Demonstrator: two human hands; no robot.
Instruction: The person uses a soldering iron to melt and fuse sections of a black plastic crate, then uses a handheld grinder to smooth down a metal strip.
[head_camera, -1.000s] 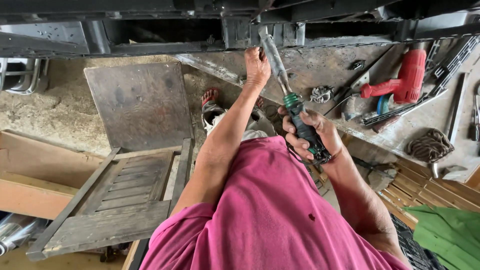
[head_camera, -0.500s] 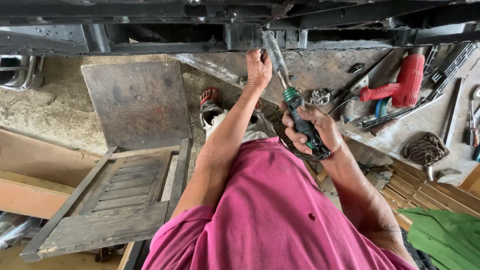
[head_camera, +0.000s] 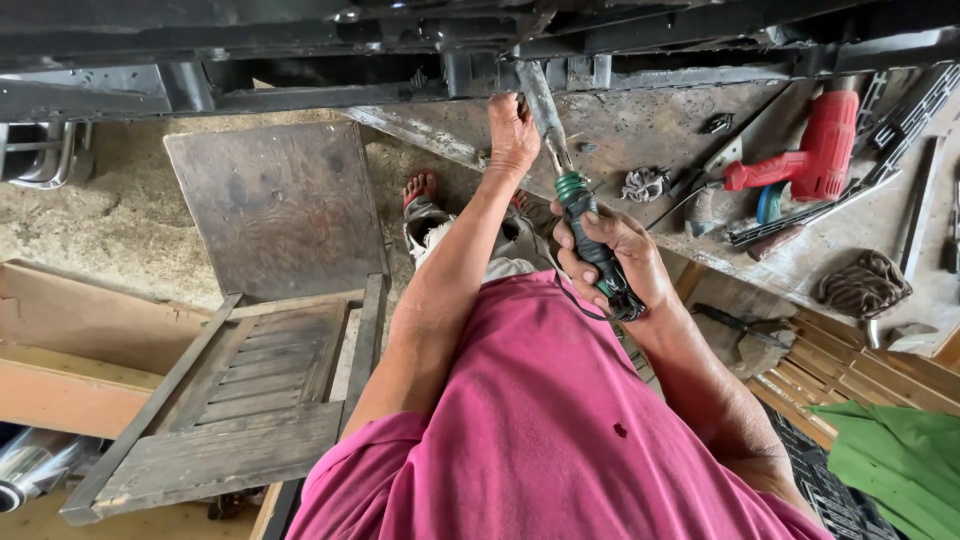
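Right hand (head_camera: 610, 255) around screwdriver handle (head_camera: 592, 240)

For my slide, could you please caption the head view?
Right hand grips a green-collared tool against a dark metal frame; left hand steadies beside it.

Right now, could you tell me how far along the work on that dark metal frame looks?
Midway, I would judge. The left hand steadies against the dark metal frame while the right hand presses the green-handled tool up at it. Nothing visibly finished; the red power drill lies unused on the workbench.
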